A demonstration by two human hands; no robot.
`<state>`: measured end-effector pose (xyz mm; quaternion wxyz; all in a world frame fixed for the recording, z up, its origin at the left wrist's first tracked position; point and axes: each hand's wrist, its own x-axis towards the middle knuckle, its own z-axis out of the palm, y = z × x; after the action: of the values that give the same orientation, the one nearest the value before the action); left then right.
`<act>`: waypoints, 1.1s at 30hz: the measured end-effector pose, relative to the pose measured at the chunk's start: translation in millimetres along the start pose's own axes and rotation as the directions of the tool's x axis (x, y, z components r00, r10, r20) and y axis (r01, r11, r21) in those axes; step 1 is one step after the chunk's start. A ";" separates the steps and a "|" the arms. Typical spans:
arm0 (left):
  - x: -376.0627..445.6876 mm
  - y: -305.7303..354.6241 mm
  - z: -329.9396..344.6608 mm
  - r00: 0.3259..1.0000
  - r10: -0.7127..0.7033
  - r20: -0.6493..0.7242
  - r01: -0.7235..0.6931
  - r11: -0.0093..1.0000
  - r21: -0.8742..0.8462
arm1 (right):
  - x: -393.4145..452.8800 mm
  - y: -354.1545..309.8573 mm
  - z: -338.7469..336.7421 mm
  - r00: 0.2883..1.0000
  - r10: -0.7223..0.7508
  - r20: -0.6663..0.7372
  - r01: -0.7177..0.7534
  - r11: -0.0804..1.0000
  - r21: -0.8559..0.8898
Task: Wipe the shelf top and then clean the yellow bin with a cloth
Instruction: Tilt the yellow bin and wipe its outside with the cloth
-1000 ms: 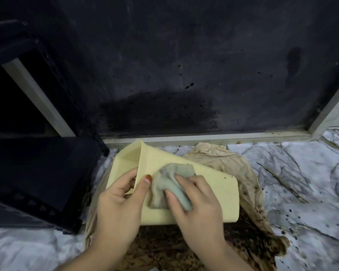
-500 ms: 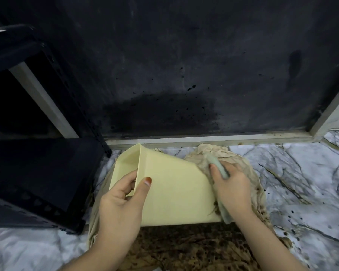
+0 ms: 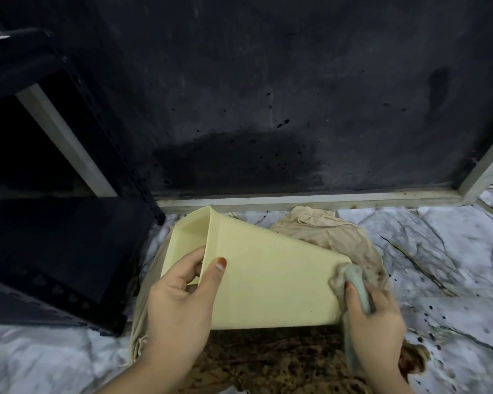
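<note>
The yellow bin (image 3: 268, 280) lies on its side above the floor, its open mouth turned to the left. My left hand (image 3: 180, 302) grips the bin's rim, thumb on the outer wall and fingers inside the mouth. My right hand (image 3: 373, 317) holds a grey-green cloth (image 3: 350, 282) and presses it against the bin's bottom right corner. The black shelf (image 3: 54, 245) stands to the left, and only its lower tiers are visible.
A stained beige rag (image 3: 325, 237) lies spread on the marble floor (image 3: 439, 251) under and behind the bin, its near part dark brown. A black wall panel (image 3: 268, 95) with splatter marks rises behind, framed by pale trim (image 3: 296, 199).
My right hand swept the cloth from the middle of the bin's wall to its right end, then down to the bottom right corner. My left hand kept its grip on the rim.
</note>
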<state>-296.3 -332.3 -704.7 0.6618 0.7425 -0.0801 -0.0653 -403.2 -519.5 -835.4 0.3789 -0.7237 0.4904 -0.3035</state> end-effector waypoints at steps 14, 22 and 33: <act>-4.6 0.9 3.8 0.996 0.058 0.071 -0.060 0.998 0.015 | -40.6 -123.4 19.3 0.813 -0.580 0.046 0.568 0.809 0.154; -4.3 0.1 -1.6 0.997 0.032 0.064 -0.034 0.999 0.028 | 15.1 -108.9 12.6 0.931 -0.296 0.215 0.284 0.955 0.084; -1.4 -0.9 -6.3 0.999 -0.022 0.049 0.023 1.000 -0.007 | 35.7 -19.9 9.6 0.995 -0.093 0.030 0.095 0.995 -0.045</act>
<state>-296.4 -325.9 -704.9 0.6615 0.7392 -0.0876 -0.0913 -373.9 -546.0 -821.2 0.3542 -0.7588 0.4573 -0.2994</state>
